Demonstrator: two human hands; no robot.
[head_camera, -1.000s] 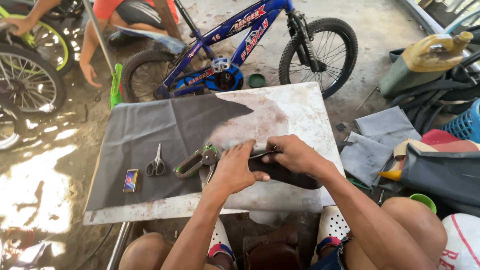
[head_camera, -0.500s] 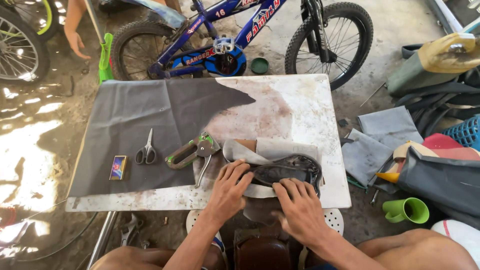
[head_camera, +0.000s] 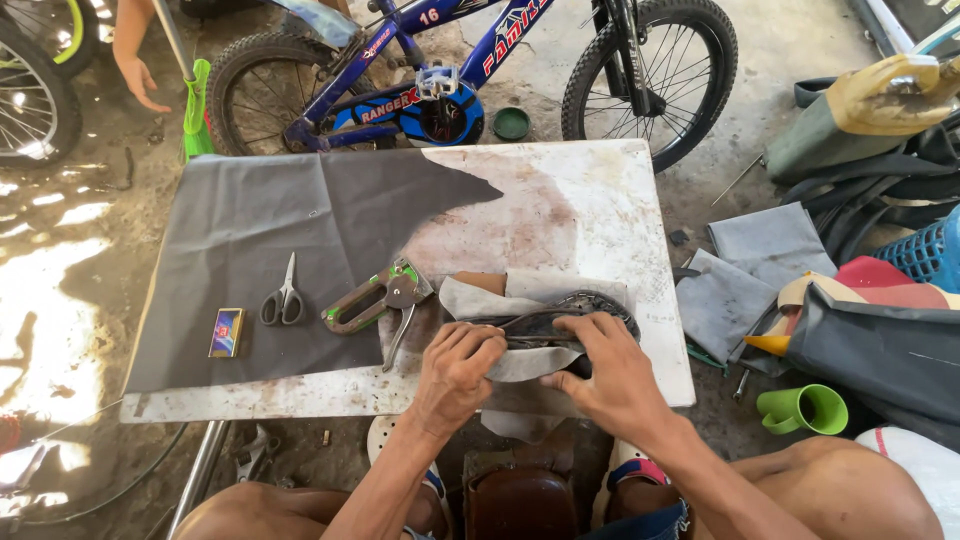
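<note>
Head view, looking down: both hands work at the near edge of a worn white table (head_camera: 560, 200) with rust-brown stains. The left hand (head_camera: 455, 375) is curled, fingers closed on a flap of pale grey cloth (head_camera: 520, 362) that wraps a black bicycle saddle (head_camera: 570, 315) lying upside down. The right hand (head_camera: 610, 375) is also curled, gripping the saddle's near edge through the same cloth, thumb pressed on the rim. The two hands are just beside each other, almost touching.

Left of the left hand lies a green and grey metal staple tool (head_camera: 375, 300), close by; further left are grey-handled scissors (head_camera: 283, 300), and beyond them a small flat rectangular packet, blue with a yellow border (head_camera: 226, 332). All three rest on a large sheet of dark grey fabric (head_camera: 260, 230) covering the table's left half.

Right of the right hand, off the table, a bright green plastic cup (head_camera: 805, 408) lies on its side on the ground, whatever is inside hidden. Further right are grey cloth pieces (head_camera: 770, 245) and a blue plastic basket (head_camera: 925, 250) at the frame edge.

Beyond the table stands a blue child's bicycle (head_camera: 450, 60), with a small round green lid (head_camera: 511, 123) on the concrete floor beneath it. Another person's hand (head_camera: 140, 80) hangs at the far left.
</note>
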